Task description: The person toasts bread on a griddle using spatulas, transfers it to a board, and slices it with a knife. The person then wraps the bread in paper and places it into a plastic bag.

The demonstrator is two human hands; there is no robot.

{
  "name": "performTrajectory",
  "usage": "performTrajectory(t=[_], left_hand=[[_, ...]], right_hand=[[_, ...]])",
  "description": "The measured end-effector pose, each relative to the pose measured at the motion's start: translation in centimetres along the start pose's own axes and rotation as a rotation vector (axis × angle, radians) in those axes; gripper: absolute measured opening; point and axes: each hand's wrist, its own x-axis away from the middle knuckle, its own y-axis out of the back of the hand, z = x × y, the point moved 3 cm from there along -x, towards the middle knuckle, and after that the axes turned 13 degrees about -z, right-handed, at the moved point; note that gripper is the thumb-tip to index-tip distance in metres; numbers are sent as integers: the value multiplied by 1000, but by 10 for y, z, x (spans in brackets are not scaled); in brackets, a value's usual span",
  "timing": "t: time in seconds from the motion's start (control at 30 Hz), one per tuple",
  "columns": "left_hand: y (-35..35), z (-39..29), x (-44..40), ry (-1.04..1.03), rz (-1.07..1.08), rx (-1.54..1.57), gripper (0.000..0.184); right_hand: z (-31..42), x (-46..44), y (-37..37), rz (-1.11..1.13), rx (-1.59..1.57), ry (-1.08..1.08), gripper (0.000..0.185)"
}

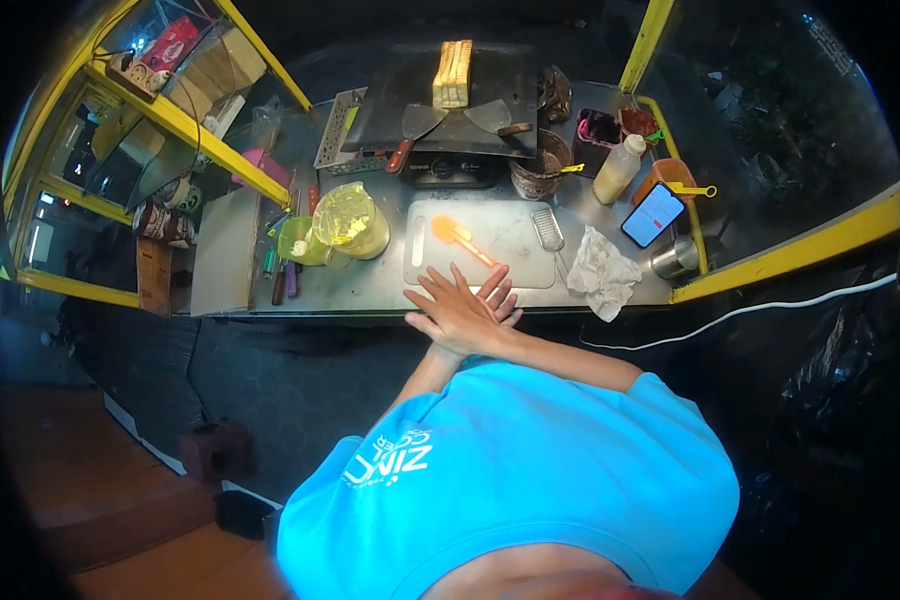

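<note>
My right hand (pixel 455 314) is open, palm down with spread fingers, and lies crossed over my left hand. Fingers of my left hand (pixel 503 302) stick out on the right, apart and holding nothing; its palm is hidden. Both are at the front edge of a cutting board (pixel 530 268). Just beyond them an orange spatula (pixel 460 236) rests on the board, its handle end close to my fingers. A metal grater (pixel 547 230) lies at the board's right side. Toasted bread (pixel 453 75) sits on the black griddle (pixel 390 90), with two metal scrapers (pixel 425 122) (pixel 490 116) in front of it.
Left of the board stand a tub with yellow spread (pixel 352 222) and a green cup (pixel 298 242). On the right are crumpled paper (pixel 604 272), a lit phone (pixel 653 214), a squeeze bottle (pixel 620 170) and a metal cup (pixel 676 258). Yellow frame bars (pixel 790 248) edge the stall.
</note>
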Motion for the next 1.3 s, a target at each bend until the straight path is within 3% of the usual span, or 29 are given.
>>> performTrajectory(t=[0.33, 0.77, 0.83, 0.97, 1.07, 1.13, 1.23, 1.3], left_hand=[[13, -2, 5, -72, -25, 6, 87], [18, -8, -6, -123, 15, -112, 73], [9, -6, -2, -113, -114, 78, 64], [14, -8, -5, -114, -46, 24, 76], [16, -8, -6, -72, -34, 56, 72], [16, -9, -7, -102, -62, 68, 54], [21, -13, -9, -99, -60, 67, 55], [23, -15, -10, -101, -67, 66, 55]], right_hand=[[-3, -4, -12, 89, -84, -4, 51], [-7, -7, -4, 12, -128, -28, 45], [-14, -5, -17, -20, -143, -43, 44], [-25, -6, -34, 52, -68, -76, 45], [-19, -8, -25, 109, -85, -103, 47], [-18, -7, -25, 139, -91, -117, 47], [-16, -9, -22, 2, -24, -56, 46], [-16, -14, -18, 150, -123, -129, 47]])
